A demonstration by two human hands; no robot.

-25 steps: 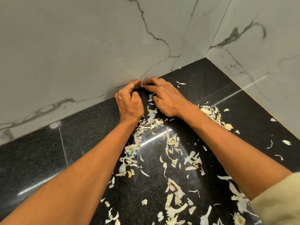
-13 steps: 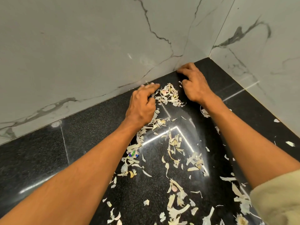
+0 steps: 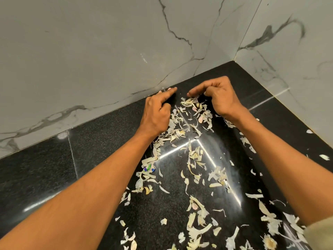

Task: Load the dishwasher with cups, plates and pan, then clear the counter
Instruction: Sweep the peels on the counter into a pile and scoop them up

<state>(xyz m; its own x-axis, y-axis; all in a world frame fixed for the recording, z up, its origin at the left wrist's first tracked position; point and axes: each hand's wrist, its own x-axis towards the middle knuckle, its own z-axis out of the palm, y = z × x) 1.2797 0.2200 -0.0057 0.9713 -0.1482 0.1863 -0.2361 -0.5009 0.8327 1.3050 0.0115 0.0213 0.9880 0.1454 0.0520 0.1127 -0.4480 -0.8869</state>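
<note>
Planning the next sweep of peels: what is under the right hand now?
Pale peels show beside and below the curled fingers of the right hand, on the black counter. Whatever lies beneath the palm is covered. The left hand rests beside the pile.

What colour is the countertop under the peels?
Glossy black countertop with fine pale speckles, seen in the head view.

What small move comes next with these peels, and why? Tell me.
Probably draw both hands toward the body, raking the garlic peels into one pile. The left hand and right hand flank the heap near the wall, while more skins lie scattered along the black counter.
</note>
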